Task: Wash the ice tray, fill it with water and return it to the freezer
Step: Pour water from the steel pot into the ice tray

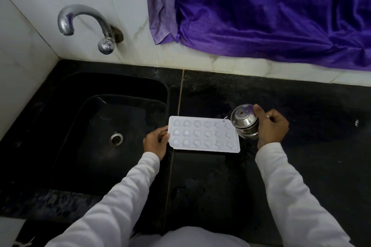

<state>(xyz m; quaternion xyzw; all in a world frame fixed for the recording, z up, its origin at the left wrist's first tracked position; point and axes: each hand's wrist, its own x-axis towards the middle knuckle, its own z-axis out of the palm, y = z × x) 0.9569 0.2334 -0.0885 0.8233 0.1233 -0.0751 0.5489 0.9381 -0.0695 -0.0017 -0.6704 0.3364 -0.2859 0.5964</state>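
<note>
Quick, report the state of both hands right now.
Left hand: holding the ice tray by its left edge.
Right hand: gripping the steel pot, tilted toward the tray.

Black counter (301, 126), sunken sink (80, 86), ice tray (202, 134) atop

white ice tray (203, 134), three rows of six heart- and star-shaped cells facing up, lies level on the black counter (301, 156) just right of the sink (90, 126); the left hand (155, 143) pinches its left end, a steel pot (244, 121) tilted over its right.
</note>
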